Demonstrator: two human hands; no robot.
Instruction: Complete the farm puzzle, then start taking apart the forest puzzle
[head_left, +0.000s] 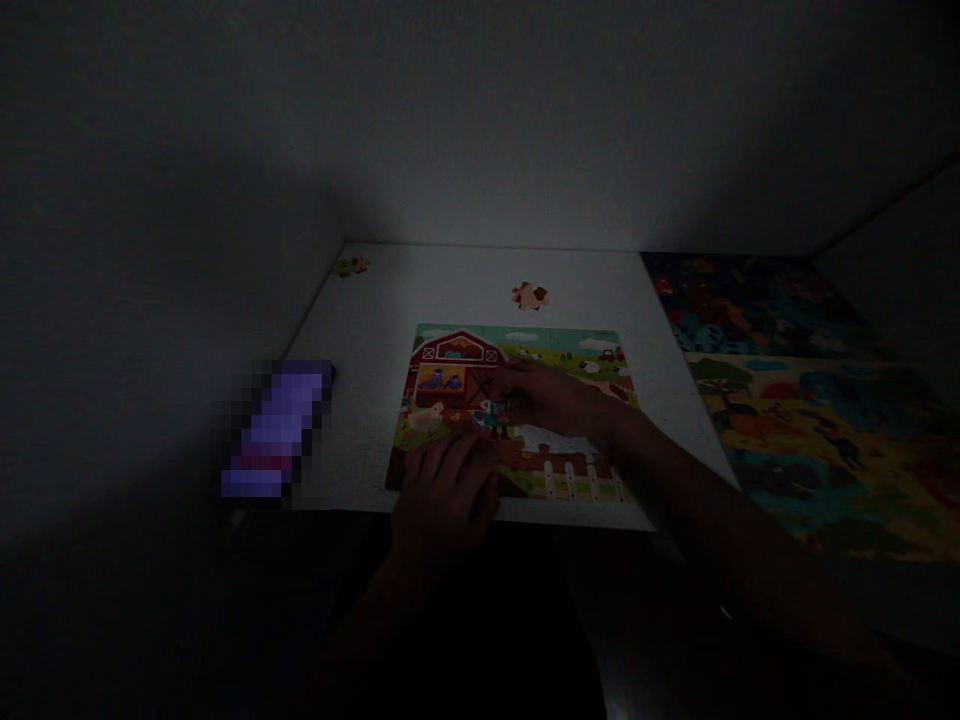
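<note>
A farm-scene jigsaw puzzle [450, 345] with a red barn lies on the white table, much of it joined. White tabletop shows through a gap right of its middle, partly under my right wrist. My left hand [446, 485] rests palm down on the lower left of the puzzle, its fingers spread near the chicken picture. Over the middle, my right hand [551, 397] has its fingers bent down and pinched at a puzzle piece [489, 414] with a small figure on it, beside the barn door. The fingers partly hide that piece.
A brown and cream loose piece [529, 295] lies behind the puzzle; more loose pieces [351, 266] are at the far left corner. A blurred-out phone-like device [277, 430] glows at the left edge. Other picture puzzles [810, 420] lie right. The white table [435, 280] meets a wall.
</note>
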